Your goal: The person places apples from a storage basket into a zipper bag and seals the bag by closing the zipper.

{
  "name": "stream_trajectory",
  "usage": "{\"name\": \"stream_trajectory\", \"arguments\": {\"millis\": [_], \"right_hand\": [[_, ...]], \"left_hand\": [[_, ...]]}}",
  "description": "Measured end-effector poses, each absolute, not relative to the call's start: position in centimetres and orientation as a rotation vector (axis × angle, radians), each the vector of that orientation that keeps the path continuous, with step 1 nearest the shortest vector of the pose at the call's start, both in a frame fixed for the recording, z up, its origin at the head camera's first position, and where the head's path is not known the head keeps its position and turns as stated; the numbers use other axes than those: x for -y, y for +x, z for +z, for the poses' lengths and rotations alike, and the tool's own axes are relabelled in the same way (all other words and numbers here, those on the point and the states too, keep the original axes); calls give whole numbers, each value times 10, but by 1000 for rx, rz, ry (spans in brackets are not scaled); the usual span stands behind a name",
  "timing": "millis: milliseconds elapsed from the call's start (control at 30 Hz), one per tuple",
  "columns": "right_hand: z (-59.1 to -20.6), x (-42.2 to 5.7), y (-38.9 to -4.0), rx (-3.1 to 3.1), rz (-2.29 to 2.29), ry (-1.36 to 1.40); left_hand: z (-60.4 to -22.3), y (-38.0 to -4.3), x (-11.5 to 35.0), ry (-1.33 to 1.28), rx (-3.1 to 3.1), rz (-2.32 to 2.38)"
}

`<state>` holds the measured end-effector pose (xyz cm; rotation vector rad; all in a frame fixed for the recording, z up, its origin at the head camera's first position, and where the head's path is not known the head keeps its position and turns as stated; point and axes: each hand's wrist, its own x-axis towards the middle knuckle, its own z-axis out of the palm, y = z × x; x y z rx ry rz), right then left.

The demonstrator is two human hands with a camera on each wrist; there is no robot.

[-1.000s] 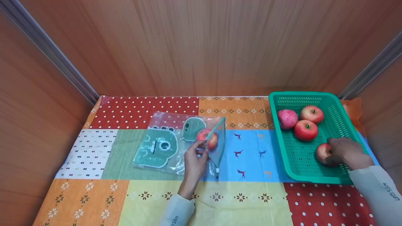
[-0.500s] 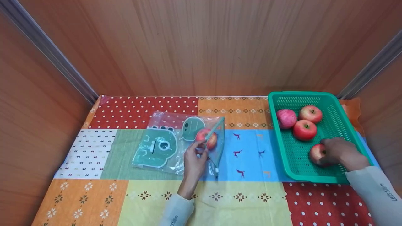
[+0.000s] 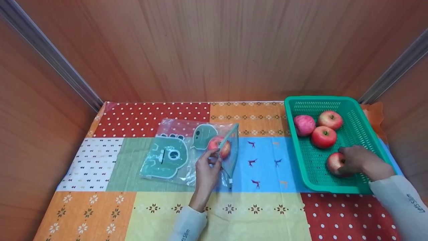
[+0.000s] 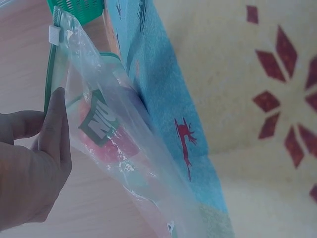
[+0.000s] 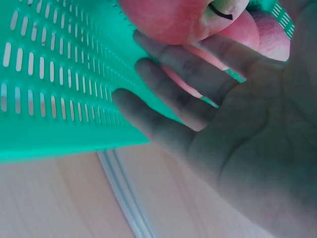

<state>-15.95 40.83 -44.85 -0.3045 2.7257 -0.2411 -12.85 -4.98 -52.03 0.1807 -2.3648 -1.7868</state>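
Note:
My left hand (image 3: 208,170) pinches the open edge of a clear zip bag (image 3: 180,180) printed with green cartoon shapes. One red apple (image 3: 214,143) lies inside, close to the bag's mouth. The left wrist view shows the white zip slider (image 4: 54,34) beyond my fingertips and the apple (image 4: 121,144) through the plastic. Inside the green basket (image 3: 297,160), my right hand (image 3: 362,161) holds a red apple (image 3: 333,163) from its right side, near the basket floor. In the right wrist view, the apple (image 5: 168,17) sits at my fingers; my thumb is mostly hidden.
Three more apples, one pinker (image 3: 304,125), one streaked (image 3: 330,120) and one red (image 3: 323,137), are grouped in the basket's back left. A patchwork cloth (image 3: 254,221) covers the table. Wooden panels (image 3: 217,50) stand at the back and both sides.
My right hand and the apple at it have shifted left within the basket. The left hand keeps its pinch on the bag, which has stayed in place.

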Motion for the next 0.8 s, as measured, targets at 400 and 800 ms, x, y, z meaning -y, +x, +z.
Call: {"name": "stream_trajectory", "arguments": {"millis": [400,800], "right_hand": [[-447,-402,-162,-2635,-313,-305],[-452,-400,-162,-2636,-358,-382]], "left_hand": [[-523,-129,51,163,2371,-1783],[-523,-128,52,116,2355,-1802]]}}
